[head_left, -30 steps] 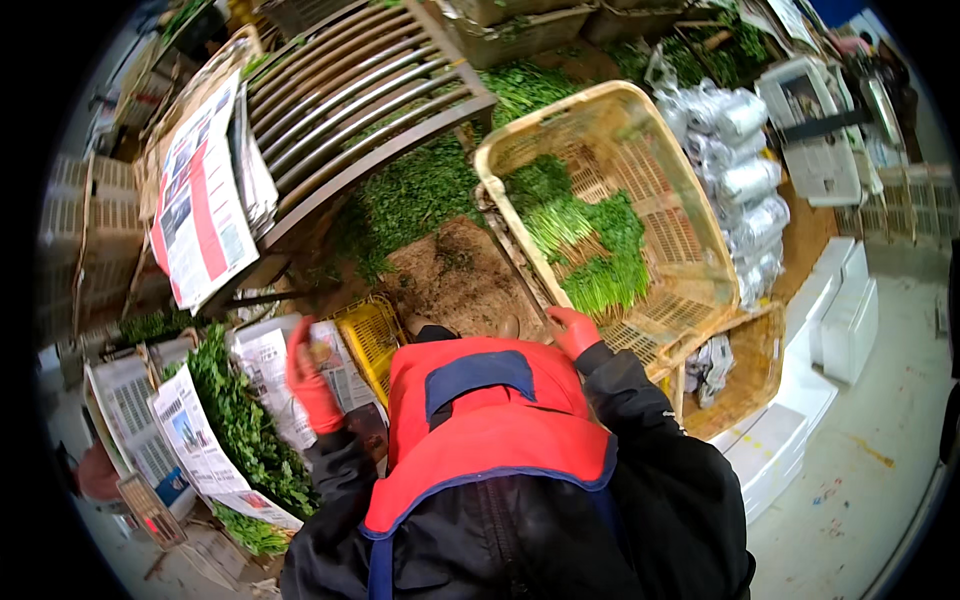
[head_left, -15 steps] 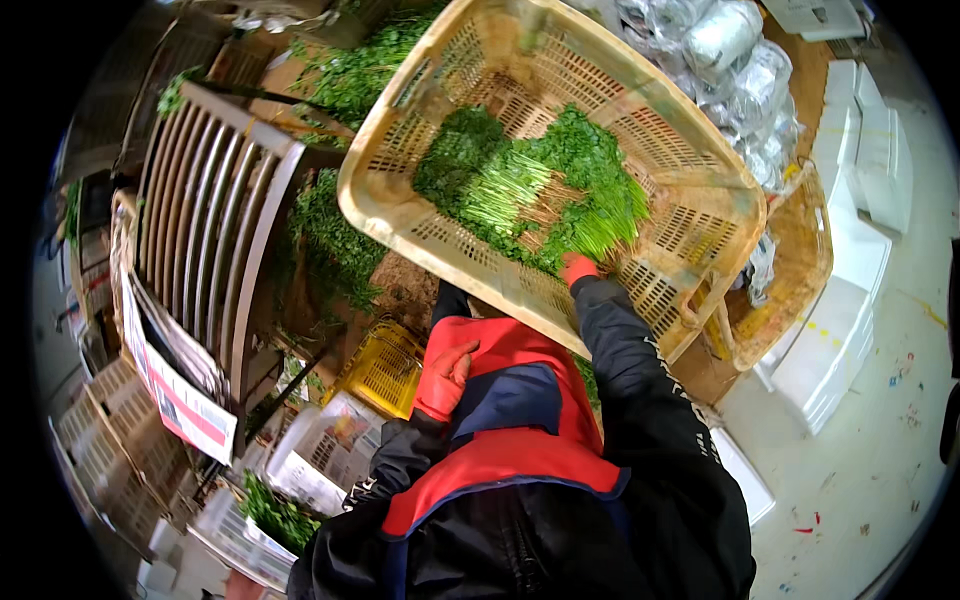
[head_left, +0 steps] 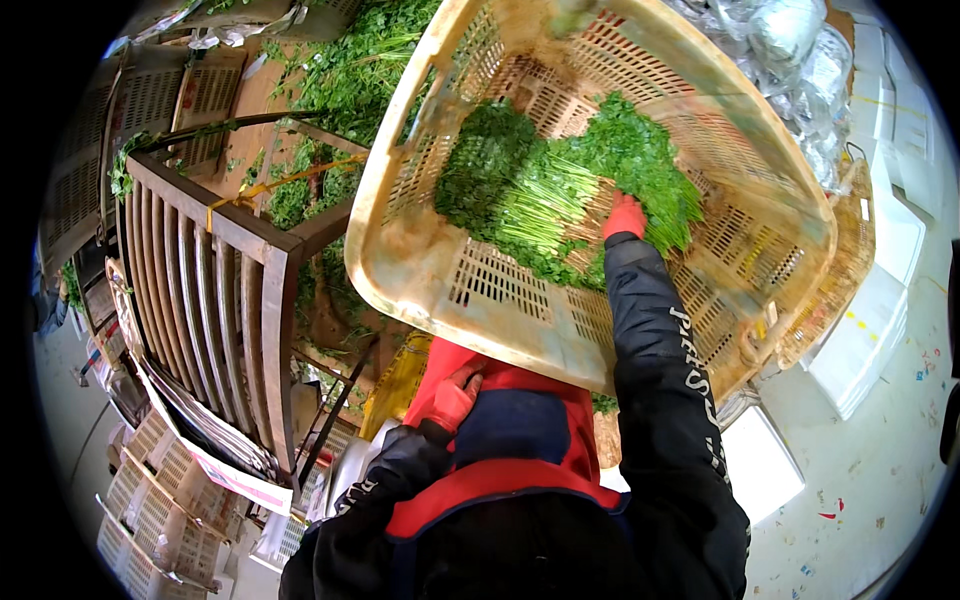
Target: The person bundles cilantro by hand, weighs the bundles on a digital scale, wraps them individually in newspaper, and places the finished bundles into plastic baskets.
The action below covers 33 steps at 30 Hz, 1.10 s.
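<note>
The large worn yellowish plastic crate (head_left: 420,318), tilted in front of me, has slotted walls. In it lie bunches of leafy green herbs (head_left: 545,200), with pale green stems and brownish roots at the middle. My right hand (head_left: 625,216), in a red glove, reaches over the near rim onto the bunches at the right. Its fingertips are lost among the leaves and roots, so its grip does not show. My left hand (head_left: 452,398), also red-gloved, rests on my red and navy apron (head_left: 515,425) below the crate, fingers loosely bent and apart, holding nothing.
A slatted wooden frame (head_left: 205,290) stands at the left. Loose greens (head_left: 345,70) lie behind it. Clear plastic bags (head_left: 795,70) are heaped at the far right, above white foam boxes (head_left: 870,330). A yellow basket (head_left: 395,385) sits near my left hand.
My right hand has moved from beside the near rim farther in and right, onto the bunches. My left hand has settled against the apron. The view has shifted slightly.
</note>
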{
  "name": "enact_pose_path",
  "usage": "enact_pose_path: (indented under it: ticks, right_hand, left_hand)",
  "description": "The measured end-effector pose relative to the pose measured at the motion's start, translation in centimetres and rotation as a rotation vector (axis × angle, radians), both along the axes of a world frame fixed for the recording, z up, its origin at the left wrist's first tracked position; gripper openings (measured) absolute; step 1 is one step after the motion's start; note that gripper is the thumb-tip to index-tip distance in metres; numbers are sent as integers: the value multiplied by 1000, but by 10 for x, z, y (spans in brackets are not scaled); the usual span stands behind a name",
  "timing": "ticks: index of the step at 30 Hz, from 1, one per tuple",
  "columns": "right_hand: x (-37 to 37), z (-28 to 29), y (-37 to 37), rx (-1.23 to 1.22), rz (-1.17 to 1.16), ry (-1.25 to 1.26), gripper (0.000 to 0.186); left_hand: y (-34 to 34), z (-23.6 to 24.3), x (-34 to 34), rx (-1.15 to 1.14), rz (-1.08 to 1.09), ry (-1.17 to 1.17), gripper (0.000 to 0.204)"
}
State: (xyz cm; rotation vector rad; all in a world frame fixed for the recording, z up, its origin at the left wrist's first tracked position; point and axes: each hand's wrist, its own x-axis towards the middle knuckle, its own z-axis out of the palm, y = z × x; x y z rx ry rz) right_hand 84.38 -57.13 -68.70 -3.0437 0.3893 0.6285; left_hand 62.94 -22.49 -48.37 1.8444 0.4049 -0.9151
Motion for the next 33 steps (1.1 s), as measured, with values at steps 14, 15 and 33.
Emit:
enact_pose_path:
  ticks: [14, 15, 33]
  right_hand:
    - [-62, -12, 9, 223, -117, 51, 61]
    - [-63, -15, 11, 235, -142, 82, 65]
    - [-60, 46, 38, 443, -315, 146, 37]
  left_hand:
    - [15, -8, 39, 46, -189, 84, 32]
    - [13, 0, 49, 71, -248, 31, 33]
    - [-167, -77, 240, 334, -1236, -876, 70]
